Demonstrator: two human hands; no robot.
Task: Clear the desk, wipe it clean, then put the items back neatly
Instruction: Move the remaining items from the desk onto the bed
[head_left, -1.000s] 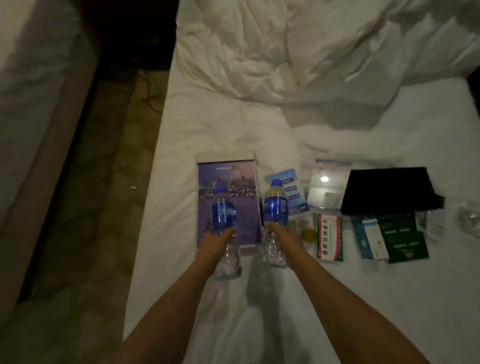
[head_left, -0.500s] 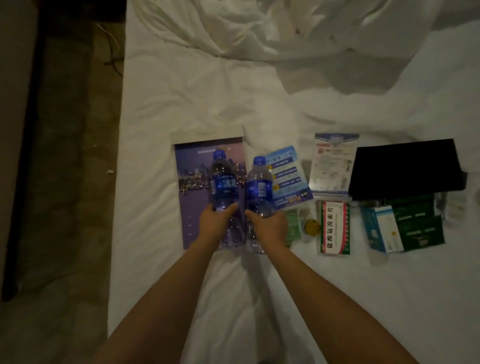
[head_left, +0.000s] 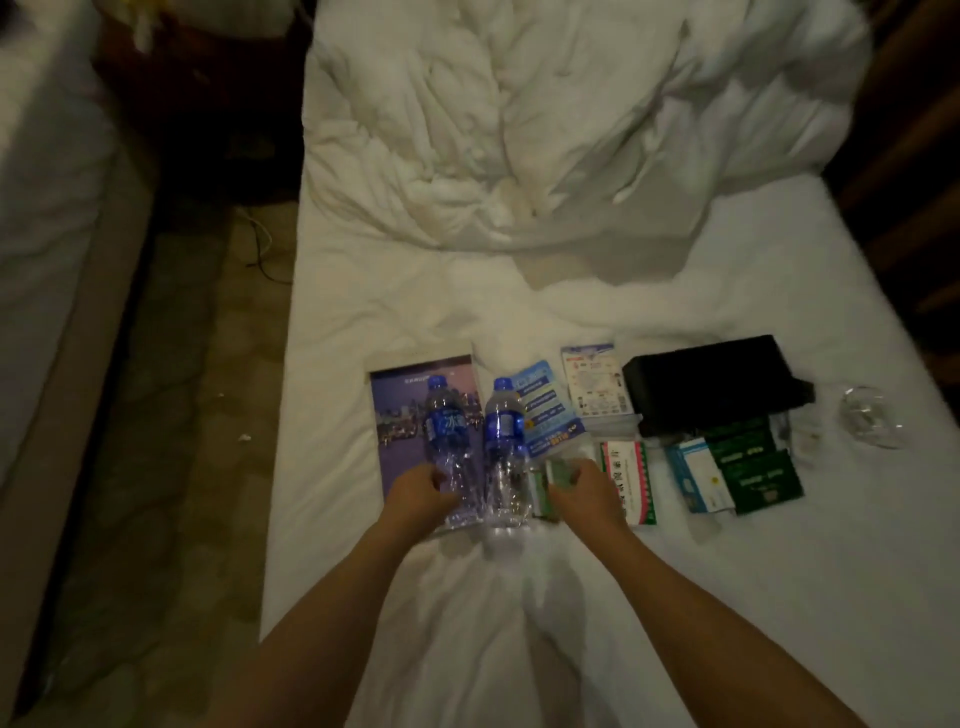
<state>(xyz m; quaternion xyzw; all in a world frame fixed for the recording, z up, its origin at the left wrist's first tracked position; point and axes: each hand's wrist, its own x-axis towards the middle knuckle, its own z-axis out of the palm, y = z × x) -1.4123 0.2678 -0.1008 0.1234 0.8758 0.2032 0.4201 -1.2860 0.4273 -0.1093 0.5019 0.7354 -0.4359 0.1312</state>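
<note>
Nearest, two bare forearms are reaching out over the bed (head_left: 675, 597) from its near edge. The left hand (head_left: 418, 491) is curling round the base of the left bottle (head_left: 448, 452), which is standing on a booklet (head_left: 410, 415). The right hand (head_left: 584, 493) is pinching a small green packet (head_left: 558, 470) just right of the right bottle (head_left: 503, 452), which is standing free and touching its twin.

Further right along the same row, a red-and-white box (head_left: 631, 480), a blue-and-white box (head_left: 698, 480) and some green packets (head_left: 753, 462) are lying flat. Behind them a blue leaflet (head_left: 545, 405), a card (head_left: 595, 384) and a black box (head_left: 711, 387) are sitting, with a clear glass dish (head_left: 870, 415) near the right edge. A crumpled duvet (head_left: 545, 130) is filling the far end.

The bottles look full, so fairly heavy, with thin, slick walls; on a soft mattress they are probably tipping easily, and gripping low or at the label band seems safest. The packets and boxes are likely light and crushable, best pinched by their edges. The dish looks fragile.
</note>
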